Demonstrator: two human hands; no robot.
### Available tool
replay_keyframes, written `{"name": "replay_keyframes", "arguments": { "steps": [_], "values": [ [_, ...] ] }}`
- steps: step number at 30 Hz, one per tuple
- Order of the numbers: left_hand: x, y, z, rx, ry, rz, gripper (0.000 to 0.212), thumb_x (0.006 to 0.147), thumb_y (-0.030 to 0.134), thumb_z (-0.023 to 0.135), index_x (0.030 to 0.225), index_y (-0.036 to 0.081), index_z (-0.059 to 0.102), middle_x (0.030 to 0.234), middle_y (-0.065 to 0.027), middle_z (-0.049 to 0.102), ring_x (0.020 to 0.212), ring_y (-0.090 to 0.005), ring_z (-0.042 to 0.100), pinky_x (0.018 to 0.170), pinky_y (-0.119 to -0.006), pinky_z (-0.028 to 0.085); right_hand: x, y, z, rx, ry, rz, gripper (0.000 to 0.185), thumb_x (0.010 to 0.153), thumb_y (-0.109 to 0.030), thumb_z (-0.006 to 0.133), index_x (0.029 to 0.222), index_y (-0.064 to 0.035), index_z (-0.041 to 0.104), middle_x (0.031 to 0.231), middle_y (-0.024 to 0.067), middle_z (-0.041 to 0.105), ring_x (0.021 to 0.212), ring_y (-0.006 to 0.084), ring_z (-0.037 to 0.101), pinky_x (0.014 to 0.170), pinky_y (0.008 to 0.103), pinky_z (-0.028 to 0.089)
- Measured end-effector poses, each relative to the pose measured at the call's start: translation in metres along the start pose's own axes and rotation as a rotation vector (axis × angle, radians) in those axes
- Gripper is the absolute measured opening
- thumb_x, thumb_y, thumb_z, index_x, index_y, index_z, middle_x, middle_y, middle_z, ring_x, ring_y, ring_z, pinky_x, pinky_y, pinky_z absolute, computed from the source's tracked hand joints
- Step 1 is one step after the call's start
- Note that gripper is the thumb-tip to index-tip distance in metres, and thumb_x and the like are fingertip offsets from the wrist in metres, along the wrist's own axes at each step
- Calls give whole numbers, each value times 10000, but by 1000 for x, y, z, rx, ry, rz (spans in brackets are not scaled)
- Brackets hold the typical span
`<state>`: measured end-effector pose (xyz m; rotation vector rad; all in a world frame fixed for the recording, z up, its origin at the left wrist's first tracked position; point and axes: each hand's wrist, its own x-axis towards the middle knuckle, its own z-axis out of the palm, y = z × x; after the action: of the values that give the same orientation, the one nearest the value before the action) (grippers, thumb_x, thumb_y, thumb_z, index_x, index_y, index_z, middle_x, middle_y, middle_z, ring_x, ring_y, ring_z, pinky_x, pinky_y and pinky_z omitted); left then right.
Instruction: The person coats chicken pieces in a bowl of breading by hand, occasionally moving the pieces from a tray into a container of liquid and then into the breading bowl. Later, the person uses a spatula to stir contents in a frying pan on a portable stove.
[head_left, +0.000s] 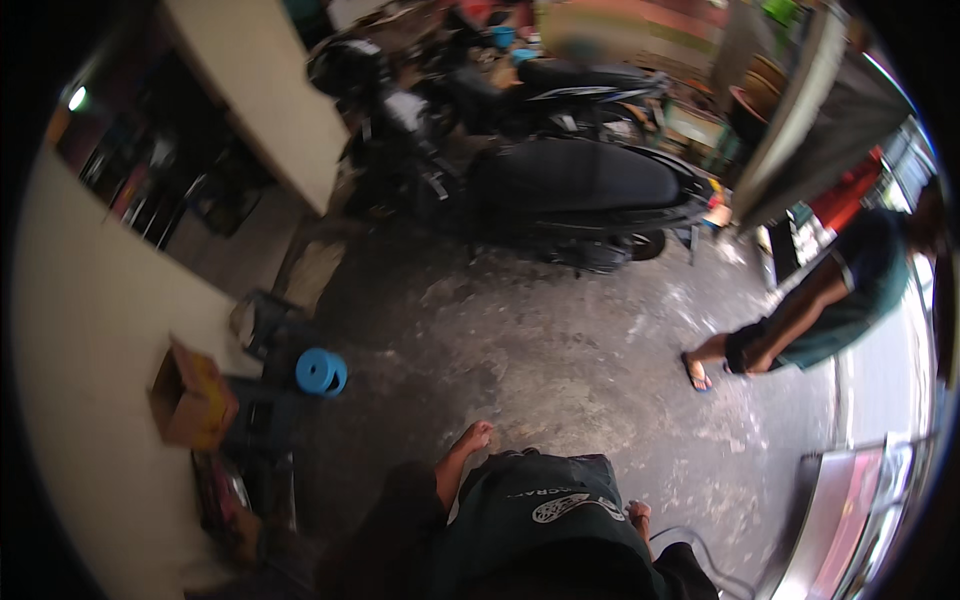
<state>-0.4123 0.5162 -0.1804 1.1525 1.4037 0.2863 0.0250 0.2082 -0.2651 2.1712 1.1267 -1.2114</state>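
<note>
My left hand (476, 435) hangs beside my body, over the concrete floor (525, 337). Its fingers look loosely curled, and nothing shows in them. On the other side, my right hand (638, 513) is low near my hip, partly blurred; whether it holds anything is not clear. Between the hands is the dark green apron (540, 487) I wear, with a white print. A dark hose or cable (694, 536) curves on the floor near my right hand. Farther ahead stands a motorcycle with a long black seat (585, 176), side-on to me.
A person (840, 300) in sandals stands at the right, by the bright opening. A second motorcycle (585, 79) is parked behind the first. To the left are a blue plastic stool (319, 371), an open cardboard box (191, 397) and a doorway (217, 202). A glass-sided case (832, 525) stands lower right.
</note>
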Motion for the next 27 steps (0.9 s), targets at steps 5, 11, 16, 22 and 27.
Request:
{"name": "replay_keyframes", "arguments": {
  "steps": [5,11,16,22,27],
  "values": [
    [-21,-68,-19,2,242,118,220,812,161,536,950,-7,569,806,-123,604,666,-197,593,583,-326,465,41,-22,-73,563,-7,109,119,812,-198,542,858,-129,629,719,52,617,639,204,595,529,339,502],
    [-71,-127,-20,24,186,-147,194,759,177,568,829,0,603,701,-83,601,575,-213,568,536,-340,448,147,-16,-143,-608,211,-510,161,814,-243,519,846,-125,623,842,128,633,836,286,596,722,392,478],
    [-75,-141,-41,854,103,489,148,707,173,546,655,34,559,617,-155,548,564,-290,560,516,-421,434,205,-111,-218,-244,388,-501,256,841,-297,433,964,-135,588,900,127,625,857,327,578,712,418,464],
    [25,-45,-136,-97,109,-319,141,758,190,516,809,59,520,766,-140,542,648,-280,560,572,-412,441,76,-289,-385,1487,-67,-176,809,786,-696,329,1252,-42,432,1223,147,481,1103,313,445,890,472,362],
    [119,69,-203,-10,35,-220,186,799,205,491,937,80,487,890,-127,537,719,-272,559,618,-405,448,22,-301,-457,2244,-426,-940,921,700,-805,224,1387,-191,210,1419,137,213,1253,424,217,957,619,229]
  ]
}}
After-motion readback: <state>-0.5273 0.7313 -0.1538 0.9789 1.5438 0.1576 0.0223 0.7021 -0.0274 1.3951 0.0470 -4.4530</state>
